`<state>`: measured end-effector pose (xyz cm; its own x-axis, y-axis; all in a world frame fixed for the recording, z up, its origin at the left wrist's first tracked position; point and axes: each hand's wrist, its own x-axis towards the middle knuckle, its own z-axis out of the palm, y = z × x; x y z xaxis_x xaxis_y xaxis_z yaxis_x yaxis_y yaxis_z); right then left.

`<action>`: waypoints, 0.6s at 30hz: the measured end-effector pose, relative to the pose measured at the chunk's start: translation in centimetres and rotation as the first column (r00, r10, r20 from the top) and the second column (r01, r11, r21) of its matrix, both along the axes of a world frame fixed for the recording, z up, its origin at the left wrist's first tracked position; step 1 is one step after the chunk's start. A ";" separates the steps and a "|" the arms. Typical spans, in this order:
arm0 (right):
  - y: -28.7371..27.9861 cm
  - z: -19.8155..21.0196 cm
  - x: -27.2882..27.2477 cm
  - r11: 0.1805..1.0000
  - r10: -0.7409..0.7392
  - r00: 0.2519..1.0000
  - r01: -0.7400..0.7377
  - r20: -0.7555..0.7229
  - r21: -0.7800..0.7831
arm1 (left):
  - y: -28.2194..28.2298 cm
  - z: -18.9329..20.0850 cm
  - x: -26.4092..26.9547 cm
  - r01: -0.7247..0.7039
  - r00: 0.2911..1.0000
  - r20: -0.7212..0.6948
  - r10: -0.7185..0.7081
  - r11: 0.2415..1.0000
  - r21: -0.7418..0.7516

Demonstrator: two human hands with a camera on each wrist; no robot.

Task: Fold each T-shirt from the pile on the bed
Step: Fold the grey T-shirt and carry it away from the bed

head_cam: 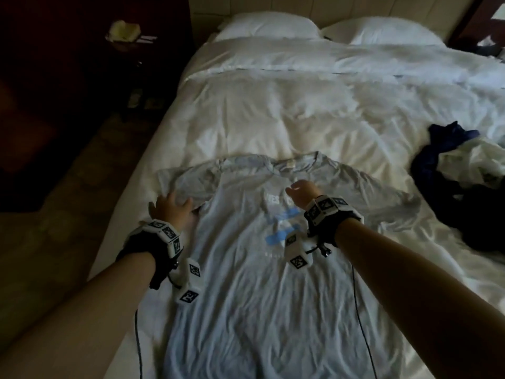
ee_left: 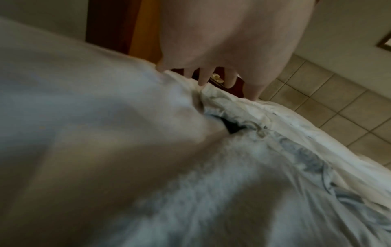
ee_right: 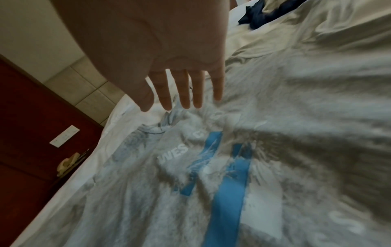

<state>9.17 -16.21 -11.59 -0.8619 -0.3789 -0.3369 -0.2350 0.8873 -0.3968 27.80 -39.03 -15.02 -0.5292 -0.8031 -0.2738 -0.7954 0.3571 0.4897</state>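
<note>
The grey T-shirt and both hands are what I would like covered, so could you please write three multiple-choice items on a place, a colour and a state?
1. Where does the pile of unfolded clothes lie?
A. on the pillows
B. on the bed, to the right of the grey T-shirt
C. on the floor

2. What colour are the stripes printed on the shirt's chest?
A. red
B. green
C. blue

3. How is the right hand?
A. open, fingers straight, above the chest print
B. gripping the collar
C. clenched on the hem

Answers: 1 B, the head view shows the dark and white heap at the right edge of the bed. 2 C, the right wrist view shows blue bars. 3 A, its fingers are spread and hold nothing, while the left hand rests on the left sleeve.
</note>
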 end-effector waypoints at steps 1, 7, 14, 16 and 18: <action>-0.6 -0.5 -0.4 1.000 -0.005 1.000 0.005 -0.011 -0.026 | -0.1 -0.5 -0.4 0.012 0.999 0.038 -0.012 1.000 0.003; -4.0 -2.6 -3.8 0.987 -0.086 0.994 0.077 -0.064 -0.141 | -1.1 -2.9 -4.0 0.107 0.974 0.206 -0.094 0.993 -0.055; -8.8 -4.4 -7.9 0.902 -0.255 0.966 0.225 -0.033 -0.367 | -1.4 -7.0 -4.2 0.127 0.966 0.236 -0.108 0.990 -0.069; -10.0 -4.9 -8.5 0.919 -0.248 0.964 0.203 -0.094 -0.338 | -1.6 -7.5 -4.4 0.128 0.963 0.244 -0.109 0.990 -0.063; -10.8 -5.5 -9.0 0.955 -0.187 0.974 0.150 -0.127 -0.258 | -1.7 -7.7 -4.5 0.127 0.961 0.253 -0.113 0.991 -0.040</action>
<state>0.20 -26.99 -17.07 -0.9534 -0.2787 -0.1154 -0.1635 0.7990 -0.5787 23.26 -40.70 -22.69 -0.5434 -0.7554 -0.3660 -0.8392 0.4787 0.2580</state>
